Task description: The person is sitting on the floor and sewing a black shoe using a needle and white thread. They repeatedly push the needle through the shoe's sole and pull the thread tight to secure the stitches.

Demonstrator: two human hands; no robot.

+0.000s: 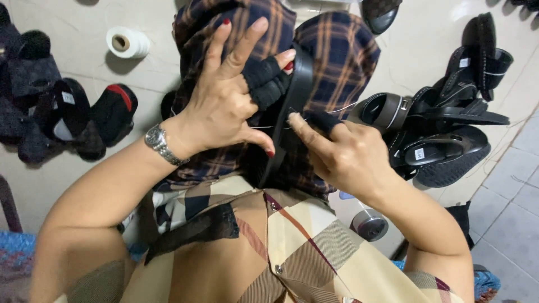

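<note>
Head view: black sandal [296,84] between both hands' fingers [306,132].

On the pale tiled floor [67,185] I see a white spool of thread [127,42] lying on its side at the upper left. Left of it and lower, I see a group of dark felt-like slippers [33,106], and one of them has a red band [115,109]. At the right side I see a pile of black leather sandals with straps [443,134], some with small white labels inside. At the top edge there is one glossy black shoe tip [382,17]. Near the bottom right I see a small round metal tin [369,224], and beside it grey floor tiles [505,213]. A blue woven mat [17,249] shows at the lower left.
</note>
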